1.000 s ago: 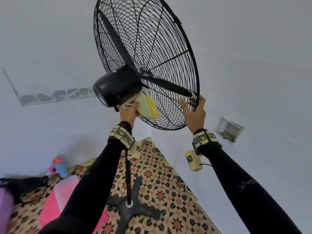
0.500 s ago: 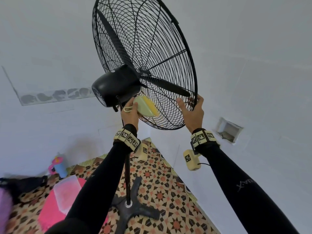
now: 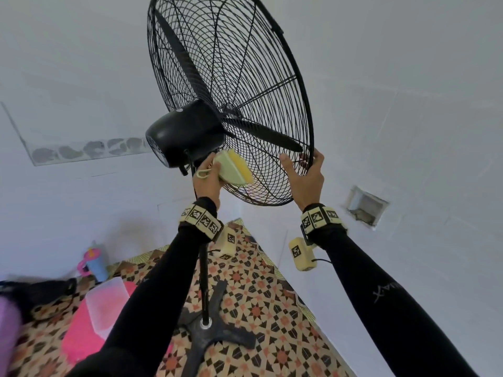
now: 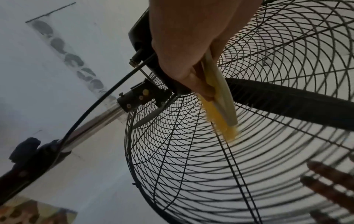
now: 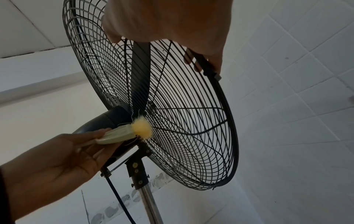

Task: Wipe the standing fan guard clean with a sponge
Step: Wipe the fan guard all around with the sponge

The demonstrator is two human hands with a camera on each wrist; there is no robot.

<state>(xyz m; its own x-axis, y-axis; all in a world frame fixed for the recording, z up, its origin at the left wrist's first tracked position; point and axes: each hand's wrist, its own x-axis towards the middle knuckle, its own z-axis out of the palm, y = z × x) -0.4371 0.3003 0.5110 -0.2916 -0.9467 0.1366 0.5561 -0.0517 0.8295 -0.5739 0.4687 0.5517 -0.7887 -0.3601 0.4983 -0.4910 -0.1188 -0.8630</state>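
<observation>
Against white tiled walls (image 3: pixel 408 131), the left hand (image 3: pixel 206 183) pinches a yellow sponge (image 3: pixel 235 168), seemingly touching the fan guard (image 3: pixel 245 77); the right hand (image 3: pixel 307 178) grips its rim above patterned floor (image 3: pixel 272 308).

The right hand (image 5: pixel 168 22) fills the top of the view, its fingers (image 5: pixel 214 60) curled round the black rim of the fan guard (image 5: pixel 191 121). Below and to its left, the left hand (image 5: pixel 57 159) holds a pale sponge (image 5: pixel 122 133), whose blurred yellow edge seems to touch the wires beside the motor housing (image 5: pixel 107 119).
</observation>
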